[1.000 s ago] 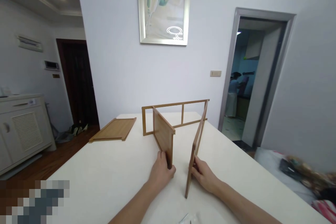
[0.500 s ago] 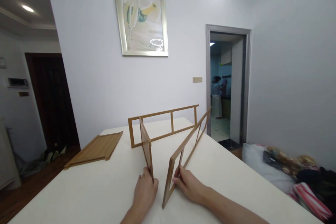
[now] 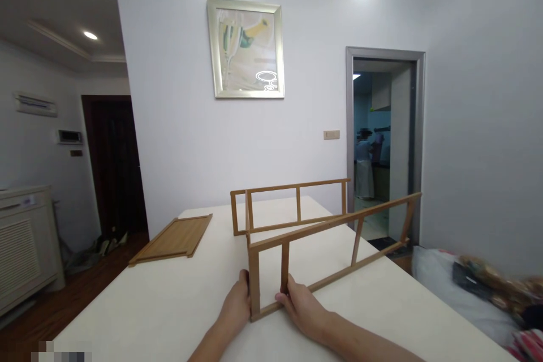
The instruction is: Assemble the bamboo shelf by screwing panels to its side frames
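My left hand (image 3: 237,308) presses against the near edge of an upright wooden side panel (image 3: 248,226), seen edge-on. My right hand (image 3: 299,306) grips the near end of a wooden rail frame (image 3: 339,243) that stands on the white table (image 3: 161,305) and meets the panel's edge at a corner. A second rail frame (image 3: 292,206) stands upright behind, joined to the far end of the panel. Both hands are closed around the corner.
A flat wooden board (image 3: 173,238) lies at the table's far left edge. A doorway (image 3: 377,141) at the right shows a person in another room. Clothes and bags (image 3: 487,288) pile at the right. A white cabinet (image 3: 23,237) stands at left.
My right hand has swung the near rail frame from a narrow angle round to face me, its end now against the panel's edge. The view shifted slightly.
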Available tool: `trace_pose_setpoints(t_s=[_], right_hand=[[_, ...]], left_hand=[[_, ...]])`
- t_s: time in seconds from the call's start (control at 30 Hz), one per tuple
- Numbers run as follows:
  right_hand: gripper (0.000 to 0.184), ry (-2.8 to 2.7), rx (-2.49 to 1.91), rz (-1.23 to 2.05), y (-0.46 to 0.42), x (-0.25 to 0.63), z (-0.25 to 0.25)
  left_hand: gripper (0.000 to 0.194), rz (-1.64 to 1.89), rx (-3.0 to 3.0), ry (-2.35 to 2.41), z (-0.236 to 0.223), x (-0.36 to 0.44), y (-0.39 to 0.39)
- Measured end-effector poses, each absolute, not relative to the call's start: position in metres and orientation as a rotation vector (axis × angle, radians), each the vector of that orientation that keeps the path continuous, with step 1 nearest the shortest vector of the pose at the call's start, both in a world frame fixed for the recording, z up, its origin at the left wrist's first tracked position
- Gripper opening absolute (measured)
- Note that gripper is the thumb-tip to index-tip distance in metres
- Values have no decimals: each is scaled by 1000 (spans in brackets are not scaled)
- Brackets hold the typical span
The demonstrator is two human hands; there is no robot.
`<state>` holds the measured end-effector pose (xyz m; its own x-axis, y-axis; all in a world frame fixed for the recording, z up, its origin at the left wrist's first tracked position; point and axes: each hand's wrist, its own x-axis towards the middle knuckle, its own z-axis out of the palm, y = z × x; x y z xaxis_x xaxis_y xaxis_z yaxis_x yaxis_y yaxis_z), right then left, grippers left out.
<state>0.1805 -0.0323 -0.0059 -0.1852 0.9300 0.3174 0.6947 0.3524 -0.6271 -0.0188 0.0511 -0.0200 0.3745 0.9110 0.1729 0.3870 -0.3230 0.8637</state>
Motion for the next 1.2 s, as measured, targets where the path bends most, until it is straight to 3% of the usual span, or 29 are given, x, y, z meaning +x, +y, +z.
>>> trace_pose_setpoints(t_s=[0.27,0.43,0.6,0.97,1.2], right_hand=[[12,-1942,-1458,472,-17,148,-8],[15,-1993,-1594,453,-16,125,1],[16,-2013,-1675,347,-20,109,5],[37,-1872,-1560,243,-17,157,8],[39,-1968,-1549,164,-14,153,-3]], left_hand=[[47,950,1353,755,5,-62,61],[69,1090,1169,608,11,-77,40],[51,1294,1303,766,6,-63,17],[55,1382,1272,885,3,-53,28],[55,1324,1389,836,6,-59,26]])
